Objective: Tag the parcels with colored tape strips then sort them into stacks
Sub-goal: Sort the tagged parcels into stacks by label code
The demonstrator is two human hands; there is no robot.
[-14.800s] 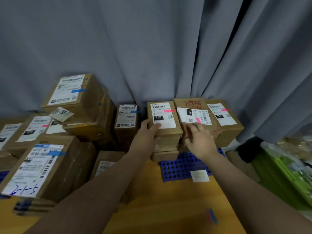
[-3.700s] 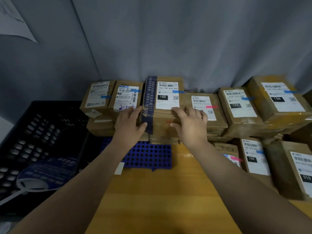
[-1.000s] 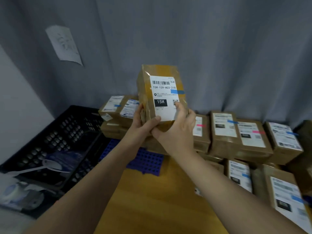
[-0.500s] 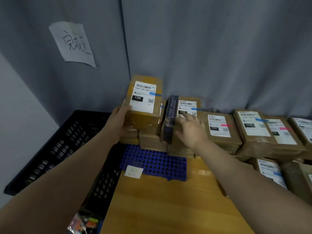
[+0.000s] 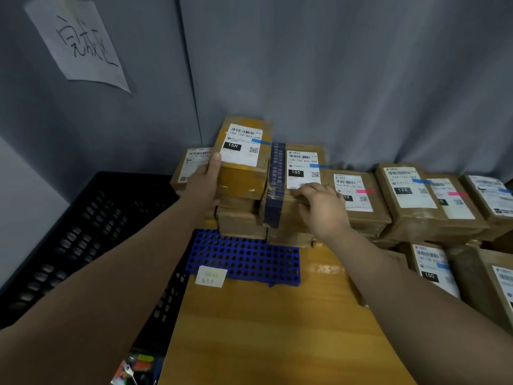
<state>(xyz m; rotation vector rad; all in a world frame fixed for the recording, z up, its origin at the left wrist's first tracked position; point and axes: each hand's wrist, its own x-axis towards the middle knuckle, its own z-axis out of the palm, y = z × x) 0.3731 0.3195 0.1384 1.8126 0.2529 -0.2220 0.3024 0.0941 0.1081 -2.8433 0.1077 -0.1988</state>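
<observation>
A brown parcel labelled 15H (image 5: 244, 157), tagged with a blue tape strip, sits on top of a stack at the back left of the wooden table (image 5: 263, 329). My left hand (image 5: 204, 182) grips its left side, thumb on the label. Beside it is a parcel labelled 150 (image 5: 294, 179) with a blue strip and a dark blue band. My right hand (image 5: 319, 209) rests on its front edge with fingers bent over it. To the right stand more parcels: one with a pink strip (image 5: 358, 195) and one labelled 122 with a blue strip (image 5: 405, 190).
A blue perforated mat (image 5: 244, 257) with a small paper note (image 5: 211, 276) lies before the stacks. A black crate (image 5: 72, 237) stands at left. A handwritten paper sign (image 5: 77, 43) hangs on the grey curtain. More parcels (image 5: 433, 268) fill the right side.
The 15H parcel, held up in both hands a second ago, now sits on the left stack. My right hand has gone to the 150 parcel beside it.
</observation>
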